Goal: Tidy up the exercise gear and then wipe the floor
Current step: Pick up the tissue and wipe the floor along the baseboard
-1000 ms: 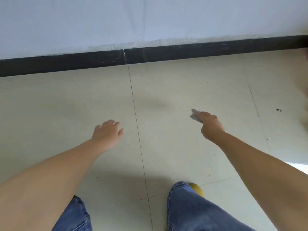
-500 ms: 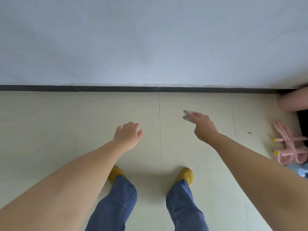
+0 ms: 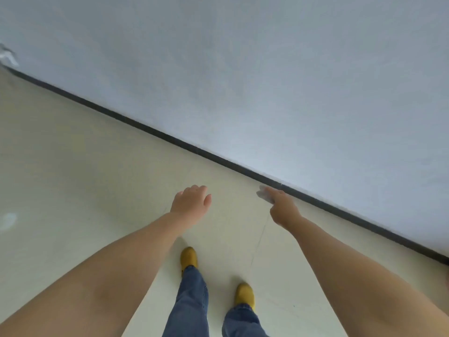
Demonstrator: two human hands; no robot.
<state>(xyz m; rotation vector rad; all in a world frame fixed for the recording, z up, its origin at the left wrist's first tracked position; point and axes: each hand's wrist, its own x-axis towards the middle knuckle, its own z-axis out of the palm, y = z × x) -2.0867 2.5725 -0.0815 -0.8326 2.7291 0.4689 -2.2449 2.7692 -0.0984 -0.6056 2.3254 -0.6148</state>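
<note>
I stand over a pale tiled floor (image 3: 85, 181). My right hand (image 3: 283, 209) is stretched out in front of me, its fingers pinched on a small whitish wipe (image 3: 263, 194) that sticks out past the fingertips, close to the dark skirting. My left hand (image 3: 190, 204) hangs out in front at about the same height, palm down, fingers loosely apart, holding nothing. No exercise gear shows in the head view.
A white wall (image 3: 267, 81) with a dark skirting board (image 3: 150, 131) runs diagonally from upper left to lower right. My yellow-socked feet (image 3: 189, 259) and jeans stand below the hands. A faint pale spot (image 3: 8, 221) lies on the floor at far left.
I have risen from a crouch to standing and the view has turned left; the pink gear at right has left the view. Both hands keep the same pose, the wipe still in the right.
</note>
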